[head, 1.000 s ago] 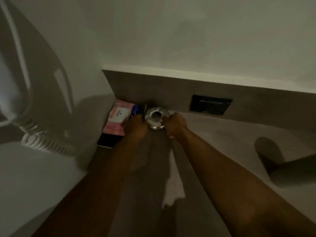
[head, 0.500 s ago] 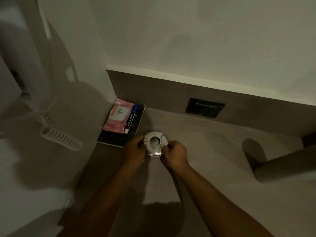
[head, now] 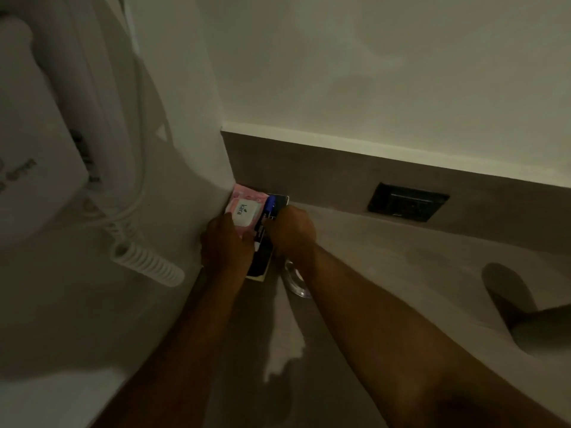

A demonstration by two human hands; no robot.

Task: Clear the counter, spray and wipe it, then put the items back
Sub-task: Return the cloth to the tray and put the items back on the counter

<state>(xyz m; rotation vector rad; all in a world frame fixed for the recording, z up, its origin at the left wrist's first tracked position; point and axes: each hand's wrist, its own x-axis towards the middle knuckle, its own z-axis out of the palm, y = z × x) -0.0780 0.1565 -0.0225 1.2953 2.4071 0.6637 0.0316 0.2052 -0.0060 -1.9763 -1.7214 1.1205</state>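
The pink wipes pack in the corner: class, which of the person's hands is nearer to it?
Left. The left hand touches the pink wipes pack at its near edge; the right hand sits beside it, over the black tray.

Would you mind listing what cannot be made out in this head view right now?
- Black tray: mostly hidden by both hands; grip unclear.
- Silver dish: largely hidden under the right forearm, blurred.
- Blue item beside the pink wipes pack: partly covered by the right hand, unidentifiable.
- Left hand: fingertips hidden.
- Dark object at right: too dim to identify.
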